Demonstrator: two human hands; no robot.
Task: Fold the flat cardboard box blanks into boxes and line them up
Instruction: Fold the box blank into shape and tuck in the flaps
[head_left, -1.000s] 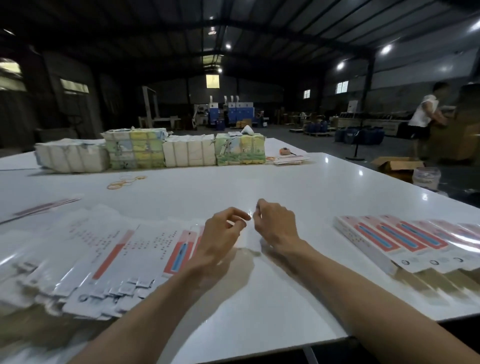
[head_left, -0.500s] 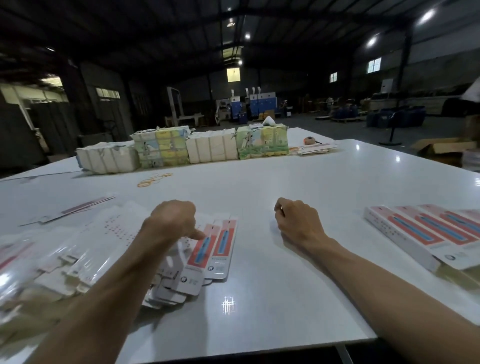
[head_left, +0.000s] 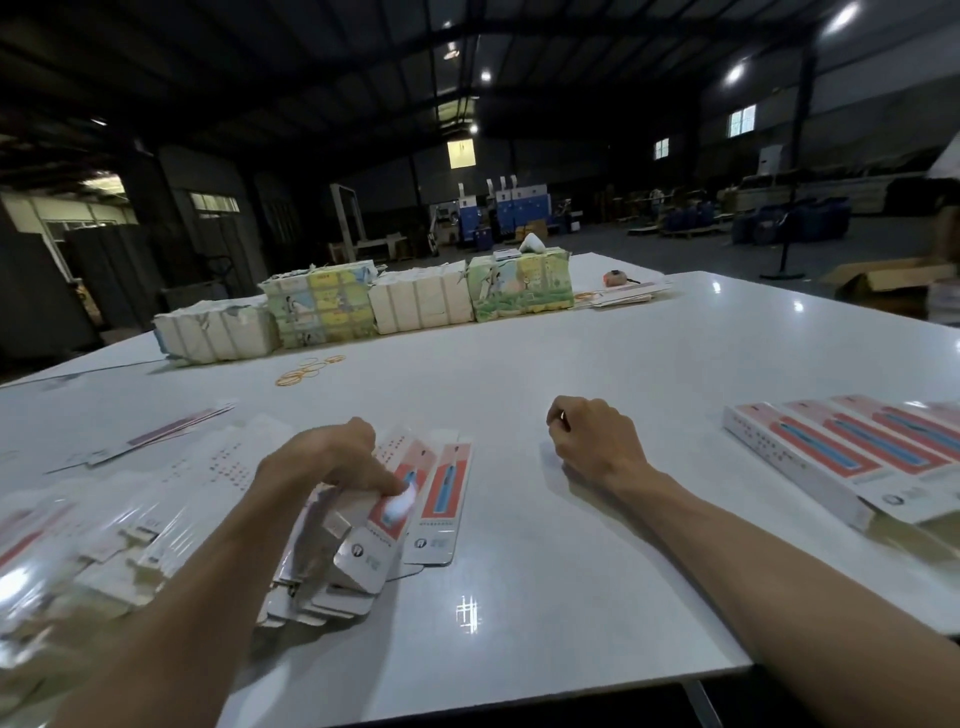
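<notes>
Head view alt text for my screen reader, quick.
The left hand grips the top blank of a fanned pile of flat blanks on the white table. The right hand rests fisted on the table, apart from the pile; folded boxes lie in a row at right.
</notes>
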